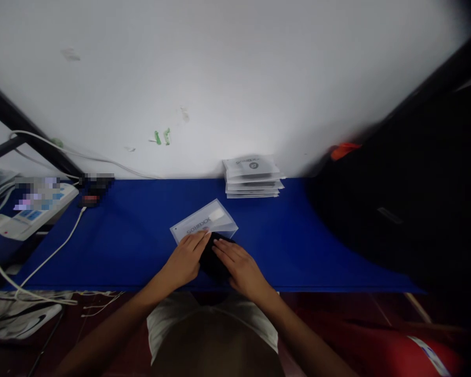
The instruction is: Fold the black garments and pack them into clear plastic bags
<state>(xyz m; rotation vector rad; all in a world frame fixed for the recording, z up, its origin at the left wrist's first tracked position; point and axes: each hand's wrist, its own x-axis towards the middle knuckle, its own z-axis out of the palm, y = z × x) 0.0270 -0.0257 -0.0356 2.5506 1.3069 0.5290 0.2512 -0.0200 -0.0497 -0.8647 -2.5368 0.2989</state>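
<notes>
A frosted plastic bag (pixel 204 217) with dark lettering lies at an angle on the blue table (pixel 141 209). At its near edge is a folded black item (pixel 214 263), held between both hands. My left hand (pixel 186 259) grips the item's left side, with its fingers together over the bag's near edge. My right hand (pixel 241 264) has its fingers pressed together on the item's right side. The thumbs are hidden. Whether the black item reaches inside the bag's opening cannot be made out.
A stack of similar plastic bags (pixel 253 178) stands against the white wall (pixel 235 78). At left are a power strip (pixel 39 209), white cables and a dark device (pixel 96 191). A large black bulk (pixel 408 199) covers the right end; something red (pixel 408 356) is lower right.
</notes>
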